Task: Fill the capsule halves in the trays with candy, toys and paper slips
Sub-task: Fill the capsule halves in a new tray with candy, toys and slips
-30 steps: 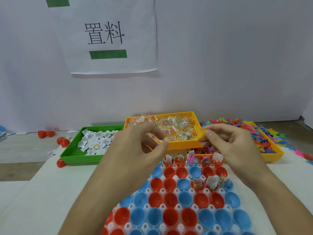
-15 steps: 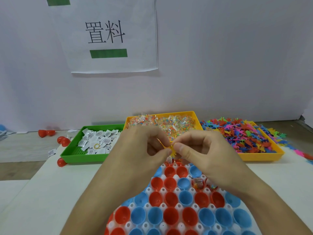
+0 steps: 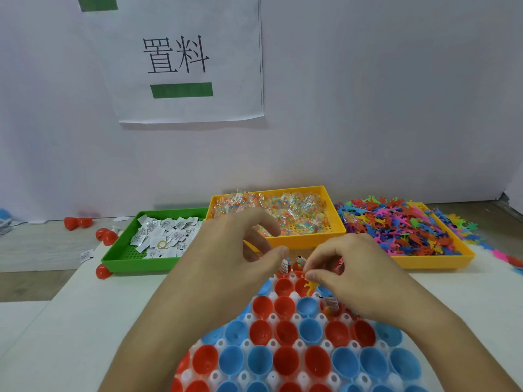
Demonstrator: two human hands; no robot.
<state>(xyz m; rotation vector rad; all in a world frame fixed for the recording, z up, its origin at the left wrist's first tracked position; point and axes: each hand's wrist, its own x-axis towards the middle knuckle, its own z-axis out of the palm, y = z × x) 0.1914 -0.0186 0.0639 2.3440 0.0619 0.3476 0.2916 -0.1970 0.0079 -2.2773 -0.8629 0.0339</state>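
Note:
A white tray (image 3: 273, 318) of red and blue capsule halves lies in front of me. My right hand (image 3: 356, 275) pinches a small yellow toy (image 3: 310, 286) over a red half in the tray's far rows. My left hand (image 3: 240, 258) hovers just left of it, fingers loosely curled, thumb apart, with nothing visibly in it. A red half (image 3: 329, 306) under my right hand holds candy and a slip. Other filled halves at the far edge are mostly hidden by my hands.
Behind the tray stand a green tray (image 3: 133, 264) of paper slips, a yellow tray (image 3: 305, 241) of wrapped candy and a yellow tray (image 3: 430, 261) heaped with coloured toys. Loose red capsule halves (image 3: 106, 236) lie left of the green tray. A wall with a paper sign rises behind.
Half a second ago both hands pinched the yellow toy together. Now only my right hand has it and has lowered it toward the tray; my left hand has let go and drawn slightly left.

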